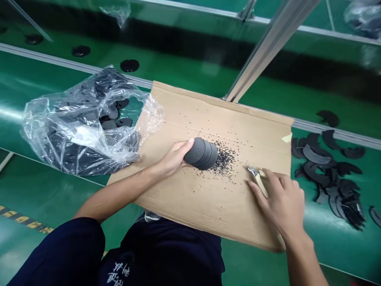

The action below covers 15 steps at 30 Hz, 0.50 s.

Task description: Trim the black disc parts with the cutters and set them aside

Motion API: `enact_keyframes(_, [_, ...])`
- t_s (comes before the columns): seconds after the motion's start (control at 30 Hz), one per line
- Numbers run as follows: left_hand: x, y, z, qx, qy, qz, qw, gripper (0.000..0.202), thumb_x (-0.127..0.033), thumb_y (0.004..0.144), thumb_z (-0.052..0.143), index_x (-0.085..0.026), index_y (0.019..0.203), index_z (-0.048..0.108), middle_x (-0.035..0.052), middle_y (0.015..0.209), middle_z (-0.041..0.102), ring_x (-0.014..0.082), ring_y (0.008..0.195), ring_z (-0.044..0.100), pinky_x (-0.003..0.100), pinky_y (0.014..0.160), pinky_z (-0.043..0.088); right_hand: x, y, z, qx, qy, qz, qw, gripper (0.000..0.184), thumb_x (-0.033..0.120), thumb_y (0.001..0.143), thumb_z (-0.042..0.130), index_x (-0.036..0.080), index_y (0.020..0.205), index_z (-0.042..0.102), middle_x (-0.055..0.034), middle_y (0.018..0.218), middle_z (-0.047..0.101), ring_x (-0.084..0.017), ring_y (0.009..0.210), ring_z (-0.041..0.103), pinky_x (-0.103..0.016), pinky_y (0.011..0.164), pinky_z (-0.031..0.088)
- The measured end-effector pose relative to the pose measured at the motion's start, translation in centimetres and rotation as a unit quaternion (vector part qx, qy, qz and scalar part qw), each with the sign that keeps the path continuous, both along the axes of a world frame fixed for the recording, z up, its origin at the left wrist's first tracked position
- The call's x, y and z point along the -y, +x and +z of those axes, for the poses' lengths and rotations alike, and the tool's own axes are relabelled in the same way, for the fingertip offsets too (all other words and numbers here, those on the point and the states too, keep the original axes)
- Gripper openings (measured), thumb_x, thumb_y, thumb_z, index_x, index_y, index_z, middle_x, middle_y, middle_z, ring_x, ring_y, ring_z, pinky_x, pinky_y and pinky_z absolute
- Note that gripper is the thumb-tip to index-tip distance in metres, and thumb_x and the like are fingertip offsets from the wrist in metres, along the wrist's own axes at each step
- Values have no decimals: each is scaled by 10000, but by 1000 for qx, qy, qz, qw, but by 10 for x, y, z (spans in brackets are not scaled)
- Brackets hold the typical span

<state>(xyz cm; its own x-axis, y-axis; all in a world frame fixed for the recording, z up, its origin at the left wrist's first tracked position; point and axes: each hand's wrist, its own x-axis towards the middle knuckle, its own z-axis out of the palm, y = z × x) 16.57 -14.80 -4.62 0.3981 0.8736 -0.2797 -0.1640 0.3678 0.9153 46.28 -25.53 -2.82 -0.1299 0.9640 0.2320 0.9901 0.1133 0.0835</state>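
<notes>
Over the cardboard sheet (178, 194), my left hand (175, 157) is closed round a short stack of dark grey, rounded plastic pieces (200, 153), with the thumb along its top left edge. Small black plastic bits (223, 159) are scattered just right of the stack. My right hand (281, 200), to the right on the same sheet, is closed on the pale handles of nippers (258, 178). The metal jaws point up and left toward the bits, apart from the stack. My palm hides the handle ends.
At left lies a clear plastic bag (80, 135) with many dark rounded pieces. Curved black offcuts (330, 171) are heaped right of the cardboard. A metal post (268, 51) rises behind it. Several black pieces, one a disc (129, 65), lie on the green surface beyond the rail.
</notes>
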Motion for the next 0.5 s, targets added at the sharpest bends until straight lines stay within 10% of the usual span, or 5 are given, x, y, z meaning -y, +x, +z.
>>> enact_keyframes(0.27, [-16,-11,22,29,-11,-19,999,586,-671,830,671,-114,1003,713,128,899,742,197,789,670,302,675,551,17,6,-19,-30,21,-1,999,552,523,986,452,135,1365,551,-214,1164,635,-367,1059,589,-475,835,495])
enact_keyframes(0.4, [-43,-25,56,-128,155,-58,978,636,-717,805,661,-128,1027,756,142,1055,763,287,1030,687,444,970,535,24,15,-18,-88,33,22,995,591,563,969,463,162,1401,507,-207,1253,613,-374,1194,561,-514,931,499])
enact_keyframes(0.5, [-83,-31,76,-289,331,-37,897,630,-739,824,606,-184,1076,765,112,1121,762,302,1094,675,442,1030,503,30,19,-13,-151,29,11,988,552,545,974,462,183,1388,507,-195,1296,599,-359,1237,555,-529,970,506])
